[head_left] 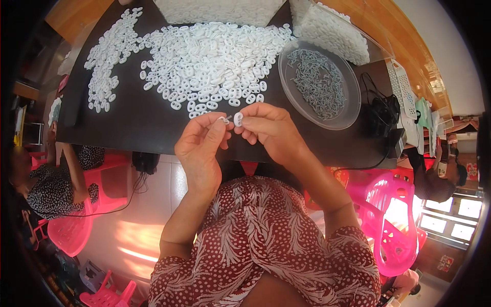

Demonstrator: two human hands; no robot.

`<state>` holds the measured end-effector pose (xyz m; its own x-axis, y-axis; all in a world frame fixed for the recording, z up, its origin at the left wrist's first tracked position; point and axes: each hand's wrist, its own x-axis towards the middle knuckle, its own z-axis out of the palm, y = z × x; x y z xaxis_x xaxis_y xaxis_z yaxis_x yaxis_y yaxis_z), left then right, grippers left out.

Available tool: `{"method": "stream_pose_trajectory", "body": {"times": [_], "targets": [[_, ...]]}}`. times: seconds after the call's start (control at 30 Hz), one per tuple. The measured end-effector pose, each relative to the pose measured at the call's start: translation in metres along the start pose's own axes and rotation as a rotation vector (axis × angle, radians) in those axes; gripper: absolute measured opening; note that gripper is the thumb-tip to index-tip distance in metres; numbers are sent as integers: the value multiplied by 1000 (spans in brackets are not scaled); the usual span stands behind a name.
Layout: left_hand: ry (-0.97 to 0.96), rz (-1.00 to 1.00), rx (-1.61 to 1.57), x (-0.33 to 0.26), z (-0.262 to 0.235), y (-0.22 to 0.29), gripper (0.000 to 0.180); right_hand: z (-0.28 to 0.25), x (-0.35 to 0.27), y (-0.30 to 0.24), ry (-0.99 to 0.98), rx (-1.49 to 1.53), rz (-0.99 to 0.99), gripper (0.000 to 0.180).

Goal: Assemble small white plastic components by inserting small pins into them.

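My left hand (203,140) is closed in a pinch on a small white plastic piece (223,119), mostly covered by the fingertips. Close beside it, my right hand (268,128) grips an oval white plastic piece with two holes (238,119) between thumb and forefinger. A short grey screw (229,117) shows between the two pieces; whether it sits in either one I cannot tell. Both hands are over the near edge of the dark table. Beyond them spreads a large pile of loose white two-hole pieces (209,56).
Right of the pile stands a round clear tub (353,97) of grey screws. A smaller group of white pieces (105,66) lies at the left. Filled clear containers (332,36) line the back. A black cable bundle (381,107) is at the right; another person (59,184) sits at the left.
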<state>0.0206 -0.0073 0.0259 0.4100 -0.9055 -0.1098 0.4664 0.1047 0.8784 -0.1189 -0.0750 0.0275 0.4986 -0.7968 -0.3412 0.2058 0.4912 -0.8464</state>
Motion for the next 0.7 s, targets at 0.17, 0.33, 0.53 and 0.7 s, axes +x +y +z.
{"method": "stream_pose_trajectory", "body": {"times": [0.17,0.33,0.53,0.7], "targets": [[77,140,8,-2,7,-10,13,18,-8,21,110,-178,-189,16],[134,294,-112,-2,11,-18,15,43,-15,33,150,-76,-248,14],[147,406,40,2,0,-27,15,47,-20,34,104,-146,-283,15],[127,414,64,-1,1,-19,15,43,-18,28,69,-123,-291,13]]}}
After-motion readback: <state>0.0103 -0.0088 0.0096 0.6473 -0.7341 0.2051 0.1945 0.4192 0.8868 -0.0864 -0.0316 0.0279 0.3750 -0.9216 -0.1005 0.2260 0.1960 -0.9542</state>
